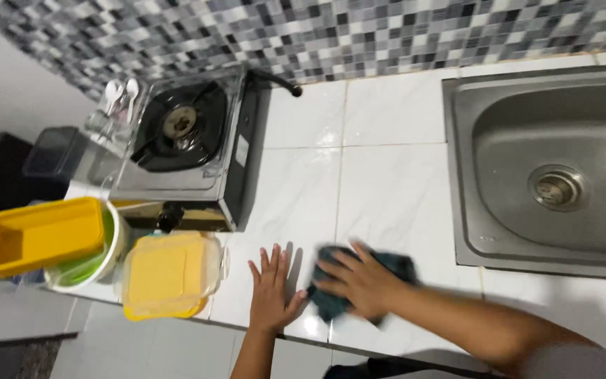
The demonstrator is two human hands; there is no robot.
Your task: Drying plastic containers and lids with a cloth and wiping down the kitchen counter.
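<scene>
Head view. The right hand [359,281] pressed a dark teal cloth [338,298] flat against the white tiled desk [387,182], its fingers [334,263] spread over the bunched fabric and bearing down on it rather than gripping it; the blur around cloth and forearm showed a wiping stroke under way. The left hand [273,291] lay palm-down on the desk just beside the cloth, fingers extended and slightly fanned, holding nothing. The cloth sat near the front edge of the desk, between the left hand and the steel sink [471,175], which lay well apart to the right with its drain bare. A clear lidded container with yellow contents [166,274] stood just left of the left hand, and beyond it a yellow rectangular tub [33,235] rested on a green-and-white bowl [96,263]. A single-burner gas stove [180,140] occupied the rear left, below the grey mosaic wall [317,31].

As a judgement, wiping of this kind was best done with even pressure from a flat palm, overlapping strokes, and the free hand braced clear of the cloth's path and of the nearby containers.
</scene>
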